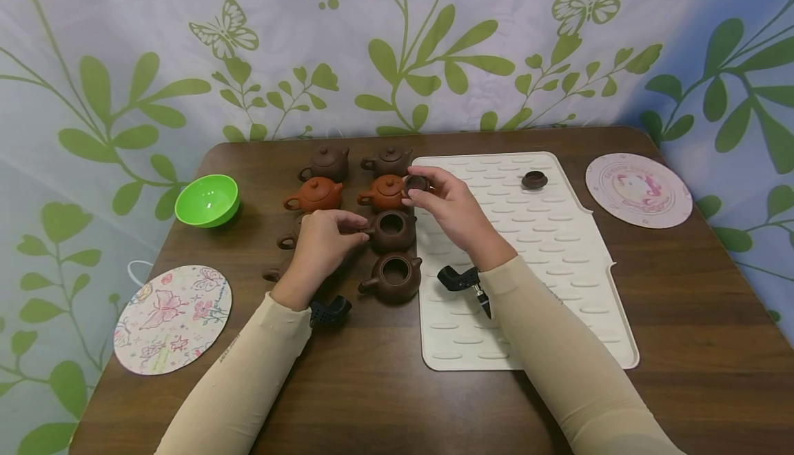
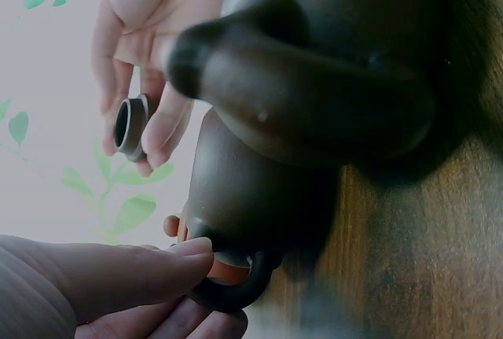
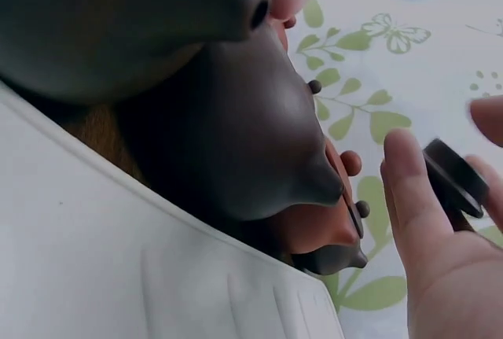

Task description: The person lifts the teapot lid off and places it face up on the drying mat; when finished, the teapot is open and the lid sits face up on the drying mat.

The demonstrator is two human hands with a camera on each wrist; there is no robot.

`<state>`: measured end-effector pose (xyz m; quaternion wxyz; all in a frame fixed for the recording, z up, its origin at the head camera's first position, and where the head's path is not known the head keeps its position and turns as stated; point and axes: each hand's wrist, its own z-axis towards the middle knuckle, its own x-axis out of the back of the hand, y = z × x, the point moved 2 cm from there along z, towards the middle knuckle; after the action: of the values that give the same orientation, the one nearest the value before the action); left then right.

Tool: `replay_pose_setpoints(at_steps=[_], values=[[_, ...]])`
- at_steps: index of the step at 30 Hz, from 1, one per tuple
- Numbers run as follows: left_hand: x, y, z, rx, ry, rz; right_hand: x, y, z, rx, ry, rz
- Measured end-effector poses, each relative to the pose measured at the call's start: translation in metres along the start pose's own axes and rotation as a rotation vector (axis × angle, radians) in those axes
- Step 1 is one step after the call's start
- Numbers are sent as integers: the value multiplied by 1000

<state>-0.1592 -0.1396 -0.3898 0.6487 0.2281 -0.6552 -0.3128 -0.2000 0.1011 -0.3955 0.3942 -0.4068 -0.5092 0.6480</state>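
My left hand pinches the handle of a dark brown teapot, whose top is uncovered. Just above and behind that teapot, my right hand holds a small dark lid between thumb and fingers. The lid is tilted, its hollow side partly visible in the left wrist view, and is apart from the pot. Nearer to me sits another lidless dark teapot, with its spout to the right. A second dark lid rests on the white mat.
Behind the held teapot are an orange teapot and a dark one, both lidded. A second column of teapots stands left, its nearer ones partly hidden by my left hand. A green bowl and round patterned mats lie farther out.
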Motion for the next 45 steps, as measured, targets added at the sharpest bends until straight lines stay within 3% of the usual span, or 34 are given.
replay_pose_setpoints(at_steps=[14, 24, 33, 38, 45], values=[[1, 0, -1, -3, -2, -1, 12, 3, 0, -57, 220, -245], [1, 1, -1, -9, 0, -3, 26, 2, 2, -75, 339, -264], [3, 3, 0, -21, 1, 5, 47, -5, 1, -168, 362, -351], [4, 3, 0, -35, 6, 13, 73, -18, 5, -197, 357, -428], [5, 4, 0, -43, 4, 7, 139, -49, 17, -290, 328, -651]])
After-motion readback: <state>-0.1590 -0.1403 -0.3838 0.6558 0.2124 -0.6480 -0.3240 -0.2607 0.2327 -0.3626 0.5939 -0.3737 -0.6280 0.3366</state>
